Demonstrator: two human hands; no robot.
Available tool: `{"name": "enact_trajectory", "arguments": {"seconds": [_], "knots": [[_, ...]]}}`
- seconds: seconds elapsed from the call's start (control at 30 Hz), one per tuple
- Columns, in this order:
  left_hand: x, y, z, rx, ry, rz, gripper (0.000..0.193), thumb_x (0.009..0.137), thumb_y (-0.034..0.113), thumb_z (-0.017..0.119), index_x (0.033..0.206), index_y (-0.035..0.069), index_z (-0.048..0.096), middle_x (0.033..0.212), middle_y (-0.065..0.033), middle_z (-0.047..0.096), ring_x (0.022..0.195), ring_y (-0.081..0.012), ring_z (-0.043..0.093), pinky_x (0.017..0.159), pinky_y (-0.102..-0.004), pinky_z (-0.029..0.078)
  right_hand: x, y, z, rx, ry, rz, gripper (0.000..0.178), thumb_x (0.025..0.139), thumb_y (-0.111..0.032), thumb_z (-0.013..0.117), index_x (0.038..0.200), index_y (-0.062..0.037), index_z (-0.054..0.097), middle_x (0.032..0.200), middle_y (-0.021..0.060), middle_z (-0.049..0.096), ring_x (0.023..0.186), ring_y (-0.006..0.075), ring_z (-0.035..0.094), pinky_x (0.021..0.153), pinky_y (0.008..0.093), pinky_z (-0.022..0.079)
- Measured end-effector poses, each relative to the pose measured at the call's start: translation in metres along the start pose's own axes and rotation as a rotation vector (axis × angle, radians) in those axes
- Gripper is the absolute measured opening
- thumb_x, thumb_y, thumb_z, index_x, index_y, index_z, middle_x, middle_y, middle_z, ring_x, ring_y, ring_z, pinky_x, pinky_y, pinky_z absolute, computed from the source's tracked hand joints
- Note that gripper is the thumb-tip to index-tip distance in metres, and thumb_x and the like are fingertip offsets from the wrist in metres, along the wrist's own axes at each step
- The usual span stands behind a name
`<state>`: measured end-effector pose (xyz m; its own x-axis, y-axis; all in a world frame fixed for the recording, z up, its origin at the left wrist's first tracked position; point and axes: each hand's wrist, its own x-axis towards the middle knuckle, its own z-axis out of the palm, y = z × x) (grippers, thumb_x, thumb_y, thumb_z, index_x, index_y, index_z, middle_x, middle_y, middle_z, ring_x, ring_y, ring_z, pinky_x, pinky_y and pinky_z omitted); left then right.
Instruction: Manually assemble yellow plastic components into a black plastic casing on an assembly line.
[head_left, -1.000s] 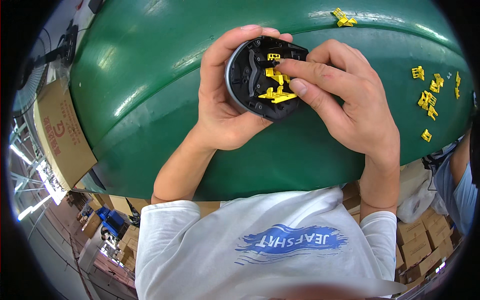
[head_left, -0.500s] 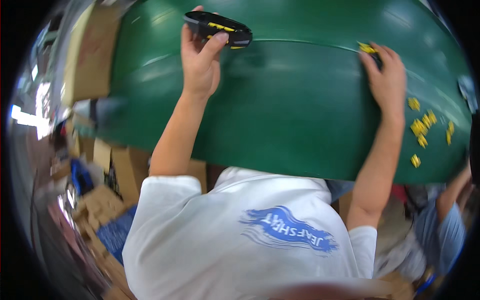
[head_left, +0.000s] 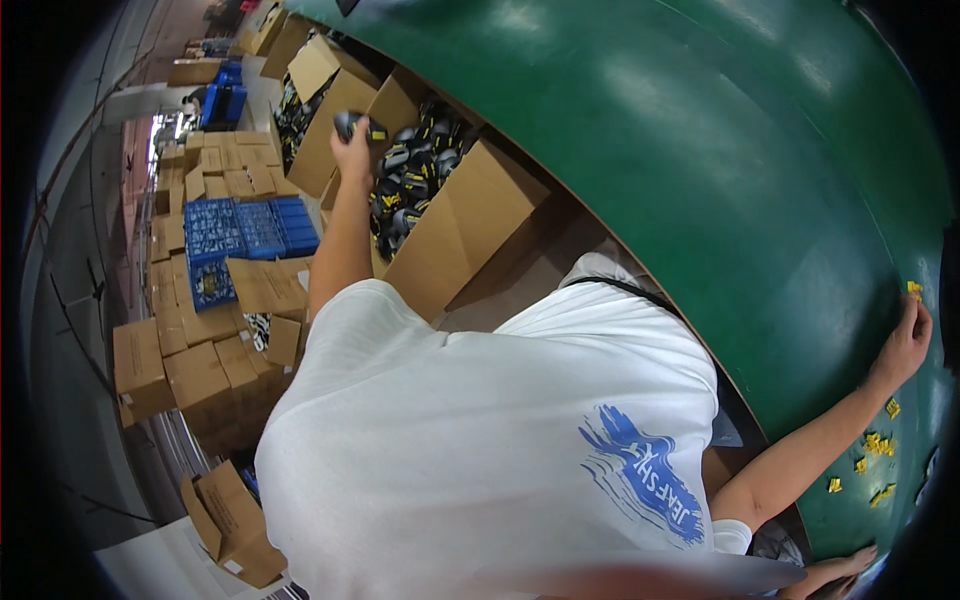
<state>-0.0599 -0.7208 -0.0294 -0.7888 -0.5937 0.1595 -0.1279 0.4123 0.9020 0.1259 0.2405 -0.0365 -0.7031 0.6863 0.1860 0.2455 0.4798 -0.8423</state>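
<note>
My left hand (head_left: 352,162) grips a rounded black-and-grey plastic shell (head_left: 359,127) with a yellow part on it, its exact kind unclear. It is raised over an open cardboard box (head_left: 465,225), where many similar black, grey and yellow shells (head_left: 425,160) lie in a heap. Far to the right, my right hand (head_left: 902,345) pinches a small yellow plastic piece (head_left: 914,288) at its fingertips, just over the green tabletop (head_left: 700,200). Several loose yellow pieces (head_left: 878,445) lie scattered on the table nearer to me than that hand.
A second open box (head_left: 300,105) of shells stands beyond the first. Blue crates (head_left: 245,230) and stacked cartons (head_left: 215,375) fill the floor at left. The table's edge runs diagonally beside the boxes. Another person's hand (head_left: 850,565) rests at the table's lower right.
My view has swung left. My left hand has carried the shell from above the table to over the box. My right hand stays over the table, with a yellow piece at its fingertips.
</note>
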Motion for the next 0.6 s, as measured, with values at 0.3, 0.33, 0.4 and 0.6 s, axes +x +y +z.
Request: {"name": "enact_trajectory", "arguments": {"seconds": [0.3,0.33,0.4,0.6], "knots": [[-0.080,-0.161,-0.166,-0.120,0.415,-0.992,0.050,0.100,0.035,0.070,0.146,0.017,0.058,0.139,-0.0098,0.065,0.120,-0.0301,0.065,0.090,-0.0488,0.056,-0.011,-0.013,-0.002,-0.242,-0.061,-0.143,0.038,0.108,-0.021,0.068,0.139,0.0004,0.069,0.134,0.0108,0.074,0.126,0.0182,0.067,0.111,0.0292,0.048],[-0.082,-0.160,-0.176,-0.080,0.477,-0.989,0.049,0.102,0.035,0.066,0.146,0.016,0.057,0.145,-0.0093,0.061,0.127,-0.0303,0.061,0.093,-0.0495,0.055,-0.012,-0.012,0.001,-0.168,-0.050,-0.120,0.037,0.108,-0.021,0.068,0.138,0.0005,0.070,0.133,0.0110,0.075,0.126,0.0186,0.068,0.111,0.0296,0.048],[-0.082,-0.155,-0.175,-0.062,0.596,-0.973,0.046,0.104,0.032,0.060,0.145,0.013,0.057,0.158,-0.0096,0.048,0.134,-0.0301,0.053,0.098,-0.0515,0.053,-0.014,-0.012,0.001,-0.112,-0.034,-0.088,0.037,0.108,-0.022,0.067,0.137,0.0007,0.070,0.132,0.0112,0.075,0.125,0.0189,0.068,0.110,0.0300,0.049],[-0.039,-0.116,-0.123,-0.081,0.681,-0.702,0.049,0.094,0.015,0.066,0.141,0.005,0.057,0.130,-0.0159,0.063,0.116,-0.0284,0.062,0.096,-0.0476,0.051,-0.009,-0.012,0.009,-0.111,0.018,-0.209,0.032,0.109,-0.017,0.064,0.135,0.0001,0.072,0.135,0.0107,0.074,0.125,0.0186,0.068,0.111,0.0298,0.048]]}}
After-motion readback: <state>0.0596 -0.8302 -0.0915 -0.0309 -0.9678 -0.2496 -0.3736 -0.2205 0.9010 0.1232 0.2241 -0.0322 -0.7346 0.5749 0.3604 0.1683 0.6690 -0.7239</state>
